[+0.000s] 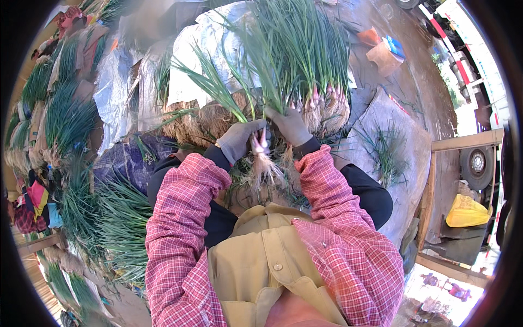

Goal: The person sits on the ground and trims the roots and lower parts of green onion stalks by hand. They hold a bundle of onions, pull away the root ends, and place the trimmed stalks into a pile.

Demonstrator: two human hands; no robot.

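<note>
My left hand, in a grey glove, grips a few spring onions near their pinkish bulbs. Their pale roots hang down towards my lap and their green leaves fan out up and left. Close beside it, my right hand, gloved too, is closed around a bunch of green leaves; whether these belong to the same plants is hidden by the fingers. Just beyond my hands stands a dense row of spring onions with bulbs and roots facing me. Left of that row, a white woven sack covers more bundles, whose brown roots show.
A loose heap of spring onions lies by my left side. Leaf scraps rest on a grey sheet at right. Beyond are a wooden frame, a yellow bag and vehicle wheels. Another person is at far left.
</note>
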